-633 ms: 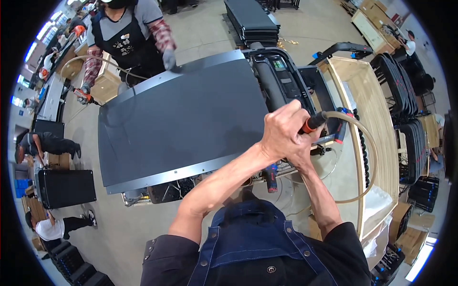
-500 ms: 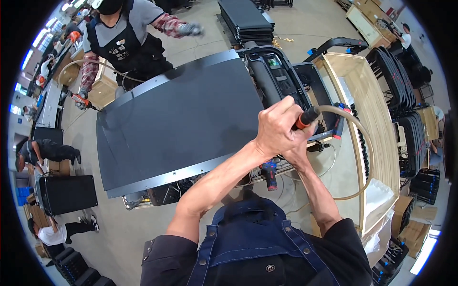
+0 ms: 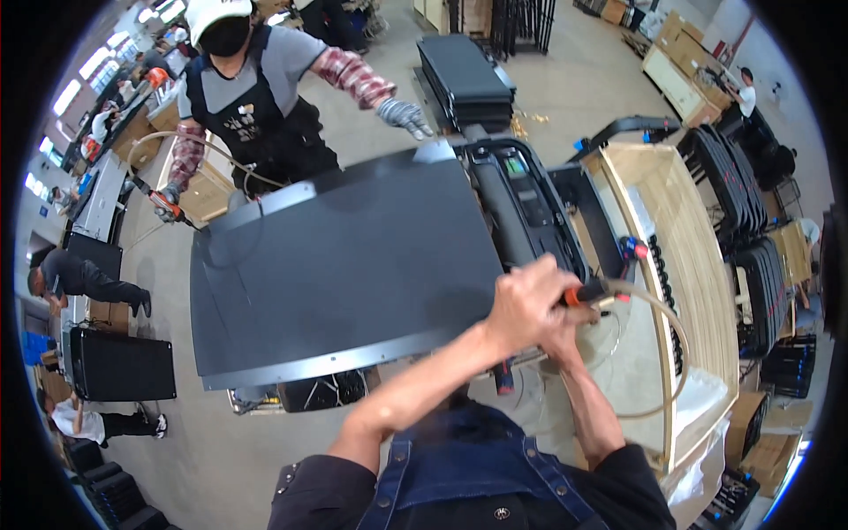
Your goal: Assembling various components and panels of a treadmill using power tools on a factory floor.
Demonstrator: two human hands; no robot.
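Orange-and-black tool (image 3: 574,295) inside my two-handed grip, just beside the near right corner of a dark panel (image 3: 353,265).
Tool sits between my palms, its black rear end out to the right, where a tan hose (image 3: 678,331) loops back toward me; working tip hidden. Left hand (image 3: 523,305) on top, right hand (image 3: 560,337) under it, both clamped together around the tool; finger overlap blurred. Just beyond my knuckles: a black console frame (image 3: 541,208), against the panel's right end. Silver strip (image 3: 336,359) along the panel's near edge. To my right, an open wooden crate (image 3: 698,265). Across the panel, a co-worker (image 3: 256,106) in gloves, one arm stretched over the far edge. Grey floor (image 3: 208,450); black stacked panels (image 3: 465,75) farther off.
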